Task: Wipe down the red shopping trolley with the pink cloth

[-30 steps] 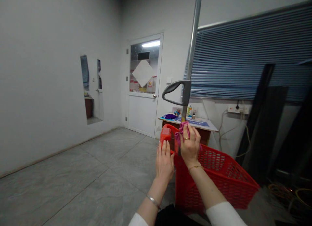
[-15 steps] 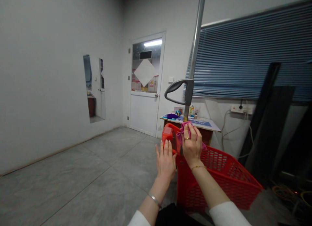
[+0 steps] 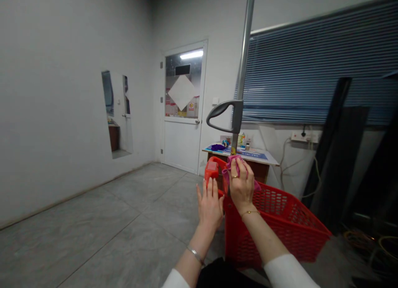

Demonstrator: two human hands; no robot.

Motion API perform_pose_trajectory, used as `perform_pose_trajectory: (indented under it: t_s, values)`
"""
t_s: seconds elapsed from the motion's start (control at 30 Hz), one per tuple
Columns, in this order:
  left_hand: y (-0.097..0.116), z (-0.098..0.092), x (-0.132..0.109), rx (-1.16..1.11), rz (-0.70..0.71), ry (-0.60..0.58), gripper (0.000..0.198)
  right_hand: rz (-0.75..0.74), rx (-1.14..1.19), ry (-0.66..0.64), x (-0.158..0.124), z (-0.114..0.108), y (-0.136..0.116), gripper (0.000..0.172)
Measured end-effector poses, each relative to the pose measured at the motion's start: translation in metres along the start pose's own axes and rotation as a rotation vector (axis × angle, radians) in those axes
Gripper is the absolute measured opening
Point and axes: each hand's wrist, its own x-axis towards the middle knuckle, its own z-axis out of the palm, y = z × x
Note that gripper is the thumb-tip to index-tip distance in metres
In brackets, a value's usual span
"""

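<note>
Grey tiled floor [image 3: 108, 230] and white walls enclose the scene. Grip of the right hand [image 3: 241, 187]: closed on a pink cloth [image 3: 230, 163], which is pressed around the foot of a metal pole [image 3: 245, 39] at the near corner of a red basket [image 3: 280, 234]. Grip of the left hand [image 3: 209, 203]: wide, fingers straight and together, palm toward the same corner, just beside the right hand; contact cannot be told. A grey handle [image 3: 224, 116] projects from the pole above. Behind the basket stands a desk [image 3: 267, 157] bearing small items, with a white door [image 3: 183, 114] to its left and blue blinds [image 3: 311, 72] above.
</note>
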Motion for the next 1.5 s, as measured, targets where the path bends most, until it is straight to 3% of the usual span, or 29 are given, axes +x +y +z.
perform_pose_trajectory:
  t_s: [0.1,0.3,0.53,0.77,1.0,1.23,1.3,1.43,1.5]
  values:
    - [-0.001,-0.001,0.000,-0.004,0.019,0.007,0.058,-0.008,0.006,-0.003,-0.008,0.000,0.000,0.054]
    - [-0.002,-0.003,0.000,0.006,0.020,0.020,0.060,0.007,0.034,0.006,0.035,0.007,0.011,0.055]
    - [-0.001,-0.004,0.001,-0.021,0.018,0.020,0.059,-0.029,0.028,-0.033,-0.007,0.000,0.006,0.055]
    - [-0.001,-0.004,-0.001,-0.013,0.011,0.014,0.061,-0.010,0.034,-0.017,0.039,0.004,0.014,0.055]
    - [-0.001,-0.001,0.000,-0.017,0.007,0.014,0.060,-0.032,0.019,-0.047,-0.001,-0.004,0.004,0.056]
    - [-0.001,-0.001,-0.001,-0.014,-0.001,0.033,0.062,0.007,0.023,-0.012,0.062,0.006,0.013,0.053]
    - [-0.001,-0.001,0.000,-0.021,-0.008,0.028,0.061,0.018,0.020,-0.018,0.054,0.006,0.009,0.054]
    - [0.000,-0.001,0.001,-0.039,-0.009,0.031,0.061,0.037,0.025,-0.037,0.010,0.001,-0.004,0.054]
    - [0.001,-0.001,0.001,-0.049,-0.010,0.040,0.062,0.049,0.027,-0.031,0.006,0.000,-0.006,0.053]
